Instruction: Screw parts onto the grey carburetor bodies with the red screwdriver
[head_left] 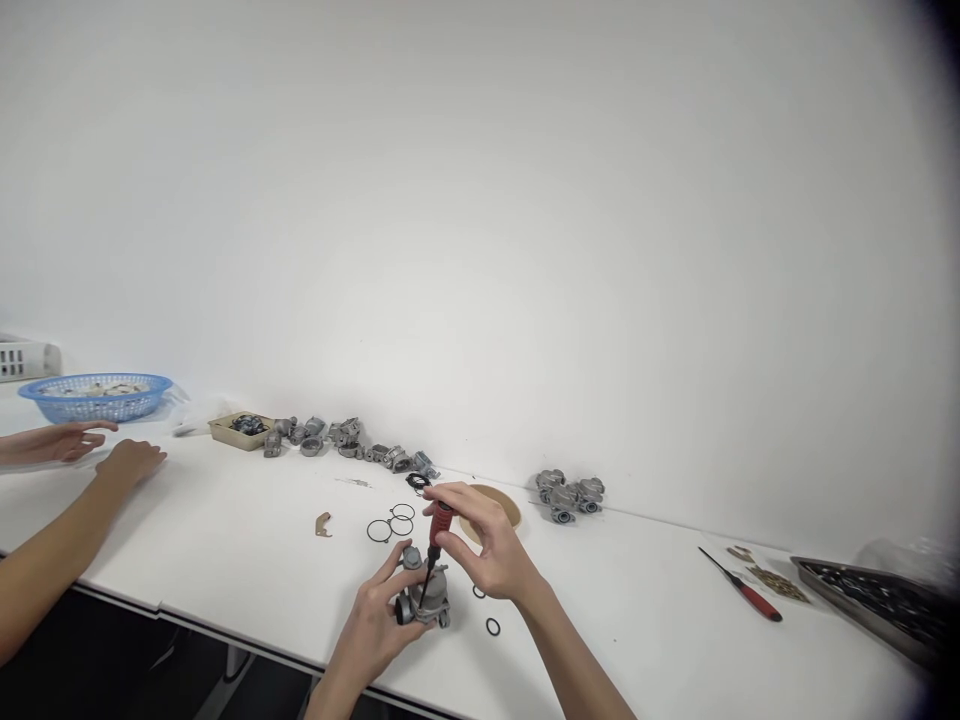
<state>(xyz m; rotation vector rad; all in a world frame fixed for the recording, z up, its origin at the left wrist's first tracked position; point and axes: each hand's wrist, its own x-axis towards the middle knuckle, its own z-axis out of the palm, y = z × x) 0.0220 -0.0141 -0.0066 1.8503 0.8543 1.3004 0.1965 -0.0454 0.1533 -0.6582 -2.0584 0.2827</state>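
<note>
My left hand (379,620) grips a small grey metal valve body (426,592) standing on the white table near its front edge. My right hand (480,545) holds a red-handled screwdriver (435,545) upright, its dark shaft pointing down into the top of the valve body. Three black O-rings (391,522) lie on the table just behind my hands, and two smaller black rings (492,627) lie to the right of the valve body.
A row of grey metal castings (345,440) lies along the wall, with more castings (570,493) to the right. A round tan disc (501,505), a beige tray (240,428), a blue basket (96,395), a second screwdriver (742,585) and a metal tray (877,600) are present. Another person's hands (82,450) rest at left.
</note>
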